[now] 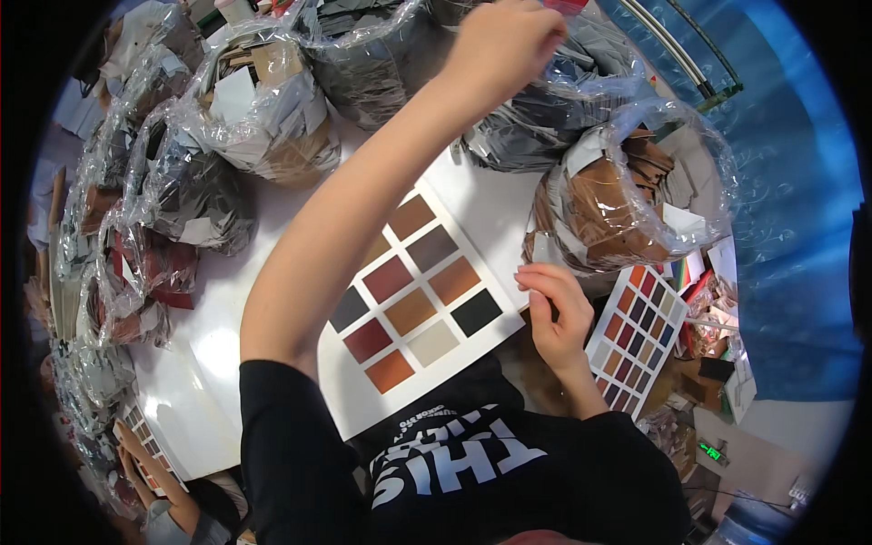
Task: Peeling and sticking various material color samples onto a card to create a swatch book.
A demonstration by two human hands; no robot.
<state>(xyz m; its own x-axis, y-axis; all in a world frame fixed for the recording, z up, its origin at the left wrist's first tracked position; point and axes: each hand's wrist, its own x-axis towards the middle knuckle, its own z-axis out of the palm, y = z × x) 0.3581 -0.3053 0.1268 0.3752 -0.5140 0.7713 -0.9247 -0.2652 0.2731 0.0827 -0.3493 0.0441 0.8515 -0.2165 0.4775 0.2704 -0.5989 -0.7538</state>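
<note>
A white sample board [421, 332] with rows of coloured swatches, in browns, reds, greys and black, lies at an angle on the table in front of me. My left arm stretches across it to the far side. There my left hand [505, 47] is closed above a plastic-lined bag of grey pieces [536, 123]. A small red piece [567, 5] shows at its fingertips; whether the fingers grip it is hard to make out. Close to the board's right edge, my right hand [559, 316] has its fingers loosely bent and its thumb apart, with nothing visible in it.
Clear plastic bags full of cut pieces ring the white table [213, 359], among them a brown-filled bag [627, 200] at right. A second swatch board [639, 336] leans beyond my right hand. At lower left another person's hands [136, 450] work over a board. A blue curtain [790, 227] hangs at right.
</note>
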